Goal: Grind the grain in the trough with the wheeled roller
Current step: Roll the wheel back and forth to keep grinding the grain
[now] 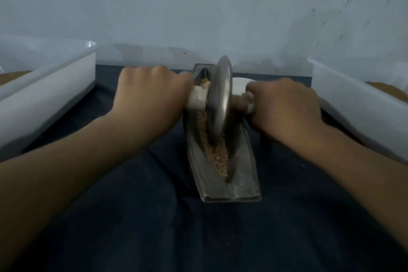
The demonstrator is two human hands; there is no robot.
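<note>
Left hand and right hand are both clenched.

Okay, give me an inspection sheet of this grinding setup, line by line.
Surface: dark cloth with a few stray specks.
Job's things: metal trough lying lengthwise on the cloth; grain along its channel; wheeled roller upright in the channel, toward the far end.
Clutter: left tub and right tub, both white, each holding brown material; white round thing behind the roller, unclear.
Hands: left hand and right hand grip the roller's handle, one on each side.
Cables: nothing seen.
Surroundings: pale wall, dark marks at upper right.
</note>
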